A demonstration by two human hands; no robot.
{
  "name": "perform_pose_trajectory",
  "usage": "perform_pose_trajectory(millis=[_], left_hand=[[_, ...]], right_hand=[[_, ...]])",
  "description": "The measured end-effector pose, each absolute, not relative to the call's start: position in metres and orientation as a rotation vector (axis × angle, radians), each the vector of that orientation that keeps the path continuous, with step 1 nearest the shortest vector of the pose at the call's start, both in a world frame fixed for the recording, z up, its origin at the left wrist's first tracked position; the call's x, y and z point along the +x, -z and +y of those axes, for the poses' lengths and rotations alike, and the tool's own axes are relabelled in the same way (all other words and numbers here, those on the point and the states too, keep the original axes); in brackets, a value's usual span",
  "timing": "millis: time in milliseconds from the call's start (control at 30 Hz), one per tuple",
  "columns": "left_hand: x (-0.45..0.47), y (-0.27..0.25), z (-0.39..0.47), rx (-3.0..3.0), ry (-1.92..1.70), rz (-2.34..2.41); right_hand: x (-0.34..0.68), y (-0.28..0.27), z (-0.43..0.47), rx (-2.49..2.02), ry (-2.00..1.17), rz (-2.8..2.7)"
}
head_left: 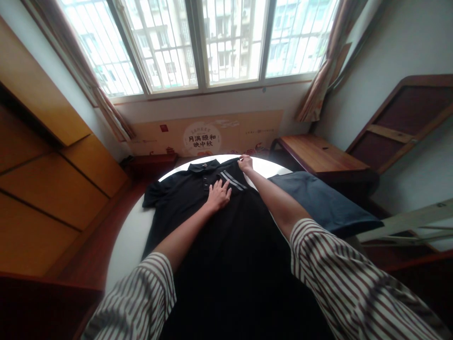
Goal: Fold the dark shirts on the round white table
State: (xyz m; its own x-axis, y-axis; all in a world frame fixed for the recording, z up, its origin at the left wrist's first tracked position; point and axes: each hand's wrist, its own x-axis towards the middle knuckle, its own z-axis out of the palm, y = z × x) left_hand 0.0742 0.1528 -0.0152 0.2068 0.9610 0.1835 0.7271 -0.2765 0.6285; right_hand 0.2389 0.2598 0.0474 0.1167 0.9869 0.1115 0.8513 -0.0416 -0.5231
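A black polo shirt (pixel 184 203) lies face up on a round white table (pixel 123 250), its collar toward the window. One sleeve stretches out to the left; the other is folded inward over the chest, showing two pale stripes. My left hand (pixel 219 194) rests on the shirt's chest below the striped edge, fingers spread. At the shirt's far right shoulder edge, my right hand (pixel 245 163) pinches the black fabric between thumb and fingers.
Folded dark blue-grey cloth (pixel 318 198) lies at the table's right side. Behind it stands a wooden desk (pixel 322 153). Orange-brown cabinets (pixel 46 189) line the left, and a barred window (pixel 201 47) with curtains is ahead. A wooden framed panel (pixel 399 123) leans at right.
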Motion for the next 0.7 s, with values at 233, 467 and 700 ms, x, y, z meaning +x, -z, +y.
perform_pose_trajectory(millis=[233, 467, 700], left_hand=[[0.052, 0.004, 0.144, 2.251, -0.835, 1.622], [-0.102, -0.027, 0.143, 1.750, -0.983, 2.334], [-0.197, -0.028, 0.139, 1.199, -1.035, 2.482]], right_hand=[[0.216, -0.063, 0.170, -1.744, -0.281, -2.240], [0.201, -0.038, -0.013, -1.037, -0.460, -2.773], [0.215, -0.026, -0.124, -0.681, -0.891, -2.836]])
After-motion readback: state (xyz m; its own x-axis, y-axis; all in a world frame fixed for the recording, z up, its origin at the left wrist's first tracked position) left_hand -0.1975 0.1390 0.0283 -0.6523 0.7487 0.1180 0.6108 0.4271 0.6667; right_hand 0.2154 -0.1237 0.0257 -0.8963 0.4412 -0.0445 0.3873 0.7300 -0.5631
